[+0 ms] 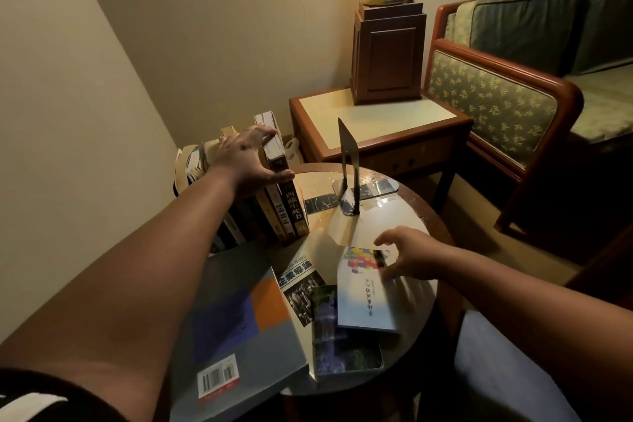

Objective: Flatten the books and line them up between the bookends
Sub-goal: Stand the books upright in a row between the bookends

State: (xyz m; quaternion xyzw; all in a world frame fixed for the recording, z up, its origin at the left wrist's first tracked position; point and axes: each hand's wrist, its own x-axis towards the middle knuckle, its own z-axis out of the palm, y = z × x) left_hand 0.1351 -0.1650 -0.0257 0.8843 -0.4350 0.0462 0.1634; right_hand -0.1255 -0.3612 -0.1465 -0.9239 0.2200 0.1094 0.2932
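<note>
A row of upright books [274, 212] stands at the left of the round table [421, 226]. My left hand [246, 158] is clasped over the tops of the rightmost upright books, thumb on the outer spine. A black metal bookend [349, 164] stands upright to the right of the row, with a gap between. Flat on the table lie a large grey book [239, 329], a book with a black-and-white photo cover [301, 284], a green nature-cover book [342, 349] and a white thin book [366, 298]. My right hand [411, 257] has spread fingers touching the white book's far right edge.
A wooden side table [383, 120] with a brass lamp on a wooden base [390, 55] stands behind the round table. A green patterned sofa [513, 89] fills the right. A wall runs close on the left.
</note>
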